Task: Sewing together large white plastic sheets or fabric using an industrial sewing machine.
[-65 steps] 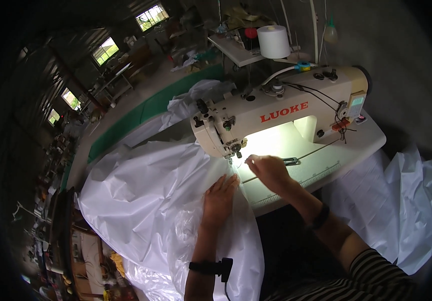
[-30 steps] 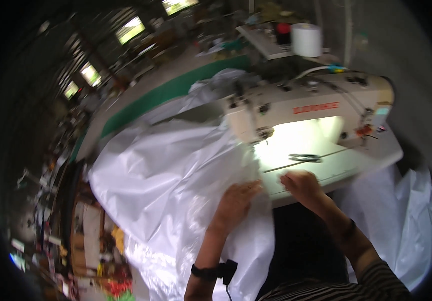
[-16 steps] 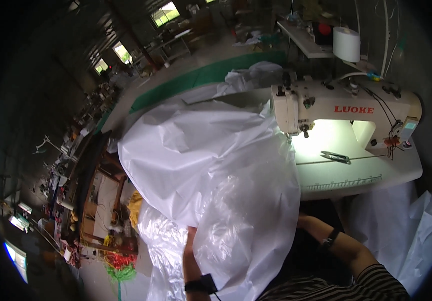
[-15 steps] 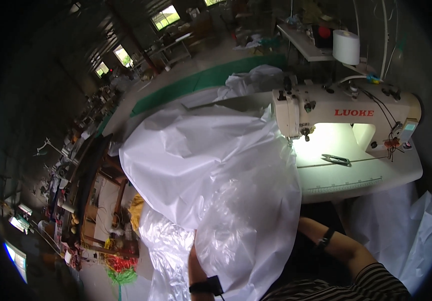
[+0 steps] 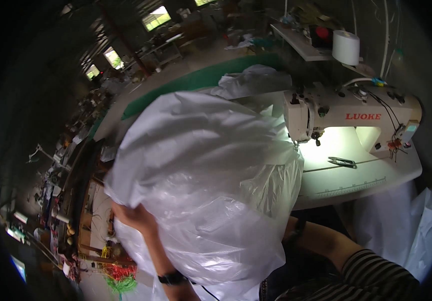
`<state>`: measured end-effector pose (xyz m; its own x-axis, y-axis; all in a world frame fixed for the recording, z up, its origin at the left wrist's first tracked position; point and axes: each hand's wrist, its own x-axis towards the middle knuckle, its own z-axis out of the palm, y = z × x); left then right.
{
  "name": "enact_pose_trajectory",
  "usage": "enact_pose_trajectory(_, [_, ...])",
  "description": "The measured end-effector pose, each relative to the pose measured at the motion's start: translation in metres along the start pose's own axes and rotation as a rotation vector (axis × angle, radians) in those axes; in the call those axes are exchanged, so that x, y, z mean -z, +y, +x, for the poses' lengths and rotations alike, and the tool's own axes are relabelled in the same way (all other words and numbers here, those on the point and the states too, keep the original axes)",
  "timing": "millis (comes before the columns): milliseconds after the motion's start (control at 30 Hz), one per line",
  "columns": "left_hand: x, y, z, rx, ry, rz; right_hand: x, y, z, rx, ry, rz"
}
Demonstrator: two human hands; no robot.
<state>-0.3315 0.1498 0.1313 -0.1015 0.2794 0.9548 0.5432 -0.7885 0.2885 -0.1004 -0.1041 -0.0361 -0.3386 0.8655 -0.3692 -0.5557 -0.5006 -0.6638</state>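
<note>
A big white plastic sheet [image 5: 191,150] bulges up in front of me, with a clear, shiny film layer over its lower part. Its right side runs in under the needle area of the white sewing machine [image 5: 336,111]. My left hand [image 5: 135,217] grips the sheet's left edge, fingers closed round it and partly covered. My right forearm [image 5: 321,238] reaches in from the right beneath the sheet's near right side, which hides that hand and its fingers. On the lit machine bed [image 5: 316,183], right of the needle, lie thread snips [image 5: 342,162].
A white thread cone [image 5: 346,47] stands behind the machine beside a shelf table [image 5: 301,44]. More white sheeting [image 5: 256,80] is bunched at the back, and some hangs at the right [image 5: 421,236]. Red and green netting [image 5: 121,276] lies at the lower left. Beyond runs a green floor strip [image 5: 176,85].
My left hand has come out from under the sheet and moved up and left to its edge. The sheet's left part has lifted and billowed; my right hand has gone further under it.
</note>
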Motion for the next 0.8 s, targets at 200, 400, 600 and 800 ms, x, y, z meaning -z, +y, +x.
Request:
enact_pose_trajectory(200, [-0.109, -0.141, 0.006, -0.448, -0.578, 0.433, 0.032, 0.076, -0.047, -0.143, -0.127, 0.253])
enact_pose_trajectory(400, [-0.115, -0.192, -0.008, 0.018, -1.221, -0.048, 0.016, 0.097, -0.161, -0.074, -0.006, -0.056])
enact_pose_trajectory(600, [-0.016, -0.046, 0.046, 0.206, -1.055, 0.578, 0.025, 0.078, -0.138, 0.173, 0.337, -0.319])
enact_pose_trajectory(800, [-0.001, 0.166, -0.029, -0.568, -1.173, 0.122, 0.007, 0.071, -0.031, 0.152, 0.217, -0.421])
